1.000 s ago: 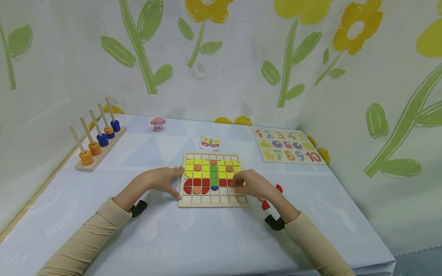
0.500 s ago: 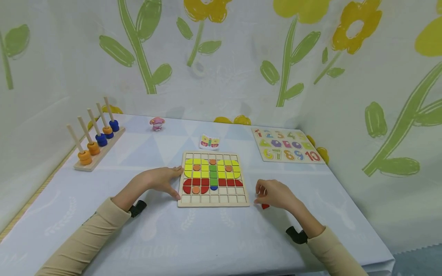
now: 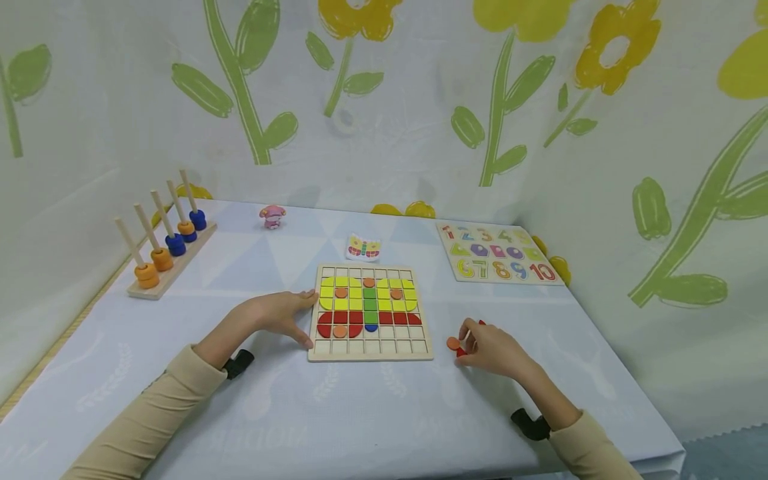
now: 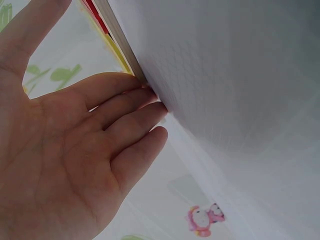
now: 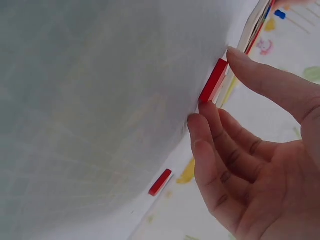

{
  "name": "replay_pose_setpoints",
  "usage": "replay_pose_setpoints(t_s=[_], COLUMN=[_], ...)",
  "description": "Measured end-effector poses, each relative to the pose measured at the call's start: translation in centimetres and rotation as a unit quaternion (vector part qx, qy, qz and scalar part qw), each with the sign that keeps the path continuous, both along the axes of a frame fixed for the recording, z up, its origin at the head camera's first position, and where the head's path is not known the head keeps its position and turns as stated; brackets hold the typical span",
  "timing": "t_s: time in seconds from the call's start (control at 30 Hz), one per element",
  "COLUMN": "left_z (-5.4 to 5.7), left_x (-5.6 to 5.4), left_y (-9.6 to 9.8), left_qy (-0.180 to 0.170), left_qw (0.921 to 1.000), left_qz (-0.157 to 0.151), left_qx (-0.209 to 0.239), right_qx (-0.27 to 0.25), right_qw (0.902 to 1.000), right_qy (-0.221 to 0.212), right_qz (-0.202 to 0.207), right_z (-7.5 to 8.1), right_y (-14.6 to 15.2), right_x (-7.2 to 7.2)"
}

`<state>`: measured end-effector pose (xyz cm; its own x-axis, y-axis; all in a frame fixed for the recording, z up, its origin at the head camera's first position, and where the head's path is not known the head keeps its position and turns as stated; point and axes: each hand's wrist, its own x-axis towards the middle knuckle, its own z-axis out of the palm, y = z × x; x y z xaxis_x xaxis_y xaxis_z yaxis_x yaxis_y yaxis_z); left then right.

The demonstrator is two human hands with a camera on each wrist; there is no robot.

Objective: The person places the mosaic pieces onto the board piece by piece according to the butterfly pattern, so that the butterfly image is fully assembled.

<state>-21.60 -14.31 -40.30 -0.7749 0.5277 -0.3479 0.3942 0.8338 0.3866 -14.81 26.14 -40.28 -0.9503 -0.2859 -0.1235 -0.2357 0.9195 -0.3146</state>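
Observation:
A wooden grid board (image 3: 372, 348) lies mid-table, bearing a butterfly pattern of yellow, red, green, orange and blue tiles. Against its left side rests my left hand (image 3: 281, 313), thumb near the lower corner and fingers higher along the edge. The left wrist view shows those fingers (image 4: 135, 122) extended, touching the frame. Right of the board, my right hand (image 3: 495, 348) pinches a red quarter-round tile (image 5: 214, 81) between thumb and fingertips, down at the table surface. Beside these fingertips lies an orange round tile (image 3: 453, 343). Another red tile (image 5: 160, 182) lies farther off, mostly hidden by the hand in the head view.
Behind the board is a small butterfly picture card (image 3: 363, 247). A number-and-shape puzzle (image 3: 499, 253) lies at the back right. At the left stands a peg stacker (image 3: 171, 263) with orange and blue beads, and a pink figurine (image 3: 273, 216) is at the back.
My right hand has left the board's right part, moving right and down to the loose tiles. A red tile now fills the right end of the red row. My left hand stays put.

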Motion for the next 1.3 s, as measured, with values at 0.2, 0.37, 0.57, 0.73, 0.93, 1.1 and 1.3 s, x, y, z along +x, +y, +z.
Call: replay_pose_setpoints(t_s=[0.2, 0.37, 0.57, 0.73, 0.93, 1.1, 1.3], left_z=[-0.1, -0.2, -0.2, -0.2, -0.3, -0.2, -0.2], left_x=[0.0, -0.1, -0.1, 0.0, 0.2, 0.2, 0.1], left_y=[0.0, -0.1, -0.1, -0.2, -0.1, 0.0, 0.0], left_qy=[0.002, 0.004, 0.003, 0.001, -0.002, -0.001, -0.001], left_qw=[1.0000, 1.0000, 1.0000, 1.0000, 1.0000, 1.0000, 1.0000], left_qz=[0.001, -0.002, -0.001, 0.002, 0.007, 0.007, 0.008], left_qx=[0.001, 0.002, 0.002, 0.003, 0.006, 0.006, 0.005], right_qx=[-0.040, -0.066, -0.103, -0.140, -0.158, -0.168, -0.162], right_qw=[0.9988, 0.9973, 0.9926, 0.9854, 0.9798, 0.9750, 0.9727], right_qy=[-0.027, -0.029, -0.001, 0.013, 0.019, 0.006, -0.008], right_qz=[-0.008, 0.012, 0.065, 0.097, 0.122, 0.146, 0.166], right_z=[0.1, 0.1, 0.2, 0.5, 0.8, 0.9, 0.4], right_y=[0.4, 0.8, 0.8, -0.8, -3.9, -6.4, -8.6], right_x=[0.2, 0.3, -0.2, -0.9, -1.8, -2.6, -3.9])
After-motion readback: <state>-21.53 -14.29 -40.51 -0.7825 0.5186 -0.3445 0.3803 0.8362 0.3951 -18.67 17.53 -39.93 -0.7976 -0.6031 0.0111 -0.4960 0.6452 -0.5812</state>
